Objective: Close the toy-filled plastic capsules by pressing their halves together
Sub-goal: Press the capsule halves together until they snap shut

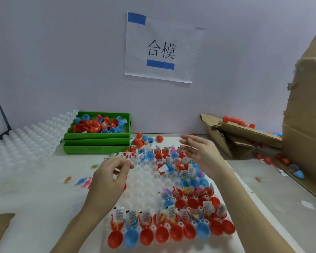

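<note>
White tray (144, 181) mid-bench, centre cells bare; open capsules (171, 223) fill near & R edges. L hand (106, 181) hovers, fingers loosely curled, grasping nothing. R hand (201, 154) raised, fingers released.

1. You work in bright, even, diffuse light; shadows on the table (35, 203) are faint and soft.
2. Your left hand (106, 181) and right hand (201, 154) are smeared by motion blur, most at the fingertips.
3. The wide lens bends the edges: your carton (305, 114) leans and curves.
4. The sign (162, 48) is sharp; the white tray (142, 190) looks washed out, losing detail.
</note>
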### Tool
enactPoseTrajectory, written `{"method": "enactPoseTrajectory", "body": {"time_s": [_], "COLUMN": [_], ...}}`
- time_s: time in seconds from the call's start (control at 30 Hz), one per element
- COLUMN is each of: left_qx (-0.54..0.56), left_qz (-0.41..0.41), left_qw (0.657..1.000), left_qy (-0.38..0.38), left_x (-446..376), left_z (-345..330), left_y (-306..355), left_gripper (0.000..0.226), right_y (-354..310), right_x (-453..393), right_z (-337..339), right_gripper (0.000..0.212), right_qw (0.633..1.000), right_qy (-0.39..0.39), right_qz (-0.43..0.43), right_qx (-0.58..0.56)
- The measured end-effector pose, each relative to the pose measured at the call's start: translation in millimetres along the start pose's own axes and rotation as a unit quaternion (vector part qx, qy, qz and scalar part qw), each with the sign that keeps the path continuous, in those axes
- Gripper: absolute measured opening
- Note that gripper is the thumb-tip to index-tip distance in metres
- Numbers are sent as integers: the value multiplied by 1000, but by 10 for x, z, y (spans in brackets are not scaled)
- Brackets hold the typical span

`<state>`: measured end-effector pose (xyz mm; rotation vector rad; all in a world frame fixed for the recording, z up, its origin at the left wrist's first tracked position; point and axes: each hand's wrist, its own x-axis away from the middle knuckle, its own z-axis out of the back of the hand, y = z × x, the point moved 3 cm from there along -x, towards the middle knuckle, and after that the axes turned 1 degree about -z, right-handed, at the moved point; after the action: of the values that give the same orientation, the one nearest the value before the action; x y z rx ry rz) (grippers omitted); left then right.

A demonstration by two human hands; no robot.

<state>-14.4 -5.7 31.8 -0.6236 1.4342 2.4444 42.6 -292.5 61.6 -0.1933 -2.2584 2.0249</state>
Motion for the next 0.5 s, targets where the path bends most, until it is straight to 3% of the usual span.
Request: {"method": "enactPoseTrajectory", "body": {"time_s": [0.07,0.2,0.3,0.5], "left_qx": [-18,-27,-23,-25], "left_qz": [3,7,11,9], "left_qw": [1000,1000,1000,1000], "left_qy": [-8,-7,-2,-5], "left_x": [4,10,10,12], "left_z": [-13,-18,-16,4], "left_y": [-17,-50,-36,-2], "left_gripper": [18,17,19,19], "right_y": [90,165,220,346], "right_x": [150,245,254,241], "right_z": [-140,-428,-563,-638], "right_gripper": [16,11,14,17], "right_qw": [985,869,798,730], "right_qy": [-1,-54,-92,-87], "right_qz": [48,139,168,184], "right_qx": [166,472,571,653]}}
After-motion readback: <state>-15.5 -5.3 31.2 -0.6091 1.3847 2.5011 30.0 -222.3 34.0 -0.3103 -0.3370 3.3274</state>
